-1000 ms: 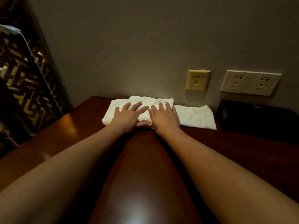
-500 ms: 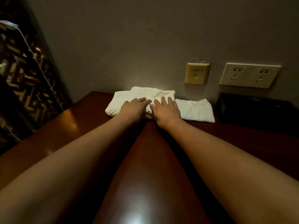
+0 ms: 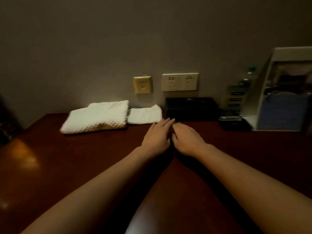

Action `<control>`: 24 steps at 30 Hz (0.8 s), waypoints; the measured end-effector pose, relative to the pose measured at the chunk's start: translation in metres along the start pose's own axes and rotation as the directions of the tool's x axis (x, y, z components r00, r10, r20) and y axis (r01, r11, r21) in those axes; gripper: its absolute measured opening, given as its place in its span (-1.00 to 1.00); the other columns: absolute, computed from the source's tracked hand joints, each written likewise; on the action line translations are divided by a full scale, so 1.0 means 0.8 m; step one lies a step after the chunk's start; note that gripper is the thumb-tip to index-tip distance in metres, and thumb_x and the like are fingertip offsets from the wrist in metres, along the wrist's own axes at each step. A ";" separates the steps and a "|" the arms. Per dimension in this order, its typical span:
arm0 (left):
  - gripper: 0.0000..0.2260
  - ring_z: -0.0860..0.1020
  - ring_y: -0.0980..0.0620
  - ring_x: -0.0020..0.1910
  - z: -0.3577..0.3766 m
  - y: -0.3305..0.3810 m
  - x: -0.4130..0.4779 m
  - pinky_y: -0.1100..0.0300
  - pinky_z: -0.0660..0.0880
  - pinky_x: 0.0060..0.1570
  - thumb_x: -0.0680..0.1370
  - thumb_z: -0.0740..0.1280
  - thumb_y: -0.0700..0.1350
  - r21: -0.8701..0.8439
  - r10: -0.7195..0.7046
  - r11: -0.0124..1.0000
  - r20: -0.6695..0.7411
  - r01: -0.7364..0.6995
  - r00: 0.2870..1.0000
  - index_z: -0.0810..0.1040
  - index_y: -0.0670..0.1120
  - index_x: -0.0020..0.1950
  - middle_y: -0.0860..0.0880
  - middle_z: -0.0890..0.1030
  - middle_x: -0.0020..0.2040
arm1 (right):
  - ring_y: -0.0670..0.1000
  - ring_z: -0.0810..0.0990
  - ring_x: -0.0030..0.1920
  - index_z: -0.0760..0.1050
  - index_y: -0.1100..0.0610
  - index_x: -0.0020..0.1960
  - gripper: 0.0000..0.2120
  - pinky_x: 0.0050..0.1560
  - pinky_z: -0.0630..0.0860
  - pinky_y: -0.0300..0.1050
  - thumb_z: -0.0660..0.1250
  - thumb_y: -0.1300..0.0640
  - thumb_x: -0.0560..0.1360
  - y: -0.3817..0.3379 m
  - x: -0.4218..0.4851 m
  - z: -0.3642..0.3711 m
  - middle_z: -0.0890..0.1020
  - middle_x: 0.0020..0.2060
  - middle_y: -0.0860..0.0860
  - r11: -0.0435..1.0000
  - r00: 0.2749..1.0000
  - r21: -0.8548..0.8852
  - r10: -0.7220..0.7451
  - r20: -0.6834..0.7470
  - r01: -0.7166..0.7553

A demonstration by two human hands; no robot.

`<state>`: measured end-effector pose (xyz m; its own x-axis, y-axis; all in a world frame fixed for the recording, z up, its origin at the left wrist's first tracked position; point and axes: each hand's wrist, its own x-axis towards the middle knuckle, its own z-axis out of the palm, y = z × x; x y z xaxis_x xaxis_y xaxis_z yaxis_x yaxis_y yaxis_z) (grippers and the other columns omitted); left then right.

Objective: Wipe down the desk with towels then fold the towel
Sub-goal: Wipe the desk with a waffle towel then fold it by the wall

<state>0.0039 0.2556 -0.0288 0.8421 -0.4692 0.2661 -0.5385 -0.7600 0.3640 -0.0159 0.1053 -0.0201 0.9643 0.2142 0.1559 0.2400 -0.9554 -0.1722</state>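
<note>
Two bare forearms are seen reaching forward over the dark reddish desk (image 3: 81, 166), whose polished top carries a bright reflection at the near edge and an orange glow on the left. Beyond the wrists, the left hand (image 3: 156, 138) and the right hand (image 3: 186, 141) are laid side by side, palms down, over the desk surface. The fingers of both hands are stretched out and nothing is gripped; the fingertips of the two hands are nearly touching each other. Whether the palms are pressed onto the wood cannot be told.

Farther back and to the left, a folded white waffle-textured towel (image 3: 96, 117) is placed on the desk, close to the wall and apart from both hands. Just beside it on the right, a smaller folded white cloth (image 3: 145, 114) is laid, its near corner close to the left fingertips. A black box (image 3: 191, 108) is set against the wall to the right of the cloth. On the wall (image 3: 118, 39) behind, a yellowish switch plate (image 3: 142, 84) and a double socket (image 3: 180, 81) are mounted.
</note>
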 end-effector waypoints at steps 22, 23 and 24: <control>-0.40 -0.07 -0.05 0.65 0.196 0.252 0.209 -0.13 -0.11 0.59 0.69 0.14 0.07 -0.070 0.171 0.985 0.311 -0.157 0.935 -0.03 0.04 0.68 -0.04 -0.04 0.68 | 0.24 0.16 0.61 -0.28 0.05 0.68 0.35 0.56 0.22 0.27 0.63 -0.25 0.30 0.447 -0.135 -0.060 0.13 0.65 0.13 0.391 0.477 0.703 0.875 -0.085 -0.594; -0.42 -0.10 -0.02 0.65 0.202 0.241 0.213 -0.09 -0.15 0.59 0.70 0.08 0.09 0.017 0.172 0.982 0.321 -0.187 0.931 -0.05 0.06 0.68 -0.02 -0.07 0.68 | 0.23 0.24 0.58 -0.25 0.04 0.68 0.38 0.54 0.27 0.27 0.65 -0.27 0.25 0.457 -0.130 -0.061 0.22 0.62 0.12 0.357 0.474 0.753 0.878 -0.068 -0.553; -0.45 -0.11 0.01 0.65 0.205 0.232 0.212 -0.05 -0.15 0.60 0.71 0.04 0.10 0.076 0.185 0.973 0.312 -0.219 0.932 -0.05 0.08 0.68 0.00 -0.08 0.68 | 0.21 0.34 0.53 -0.16 0.02 0.68 0.42 0.50 0.34 0.25 0.67 -0.33 0.15 0.464 -0.128 -0.061 0.33 0.57 0.11 0.329 0.480 0.793 0.876 -0.053 -0.512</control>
<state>0.0520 -0.0390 -0.0627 0.6950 -0.7180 0.0373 -0.7055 -0.6710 0.2280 -0.0311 -0.2810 -0.0521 0.6670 -0.7446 -0.0244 -0.3261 -0.2623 -0.9082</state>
